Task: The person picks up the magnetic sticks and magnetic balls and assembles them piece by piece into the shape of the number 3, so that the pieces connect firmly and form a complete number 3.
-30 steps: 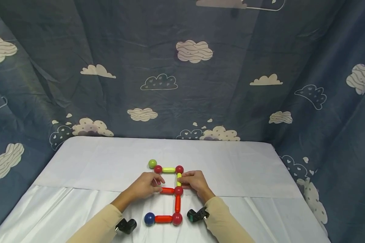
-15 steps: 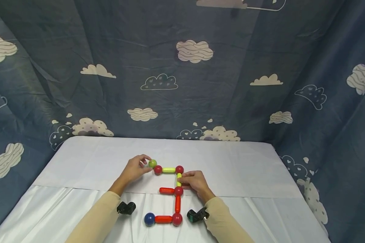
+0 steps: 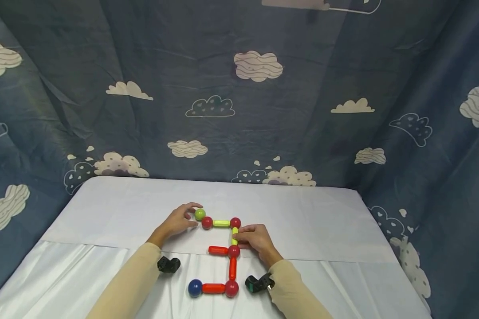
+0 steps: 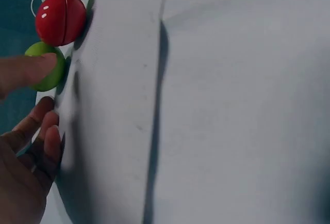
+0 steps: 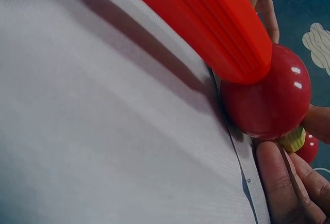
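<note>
A chain of magnetic balls and rods lies on the white cloth. My right hand (image 3: 257, 239) pinches the upright yellow rod (image 3: 234, 236) between the far red ball (image 3: 235, 223) and the middle red ball (image 3: 233, 251); in the right wrist view, that middle ball (image 5: 268, 95) hides much of the rod. My left hand (image 3: 178, 219) reaches around the green ball (image 3: 200, 215) with fingers spread. Its thumb (image 4: 31, 73) overlaps the green ball (image 4: 49, 82) in the left wrist view. Next to the green ball sits a red ball (image 3: 207, 223), joined to a level yellow rod (image 3: 221, 223).
Nearer the person, red rods (image 3: 233, 268) continue the chain down to a red ball (image 3: 231, 289) and a blue ball (image 3: 195, 288). One red rod (image 3: 217, 250) points left with a free end. A cloud-print curtain (image 3: 211, 133) hangs behind the table (image 3: 303, 212).
My left hand has moved from the left-pointing red rod up to the green ball, its fingers now spread around it. The right hand keeps its hold on the yellow rod.
</note>
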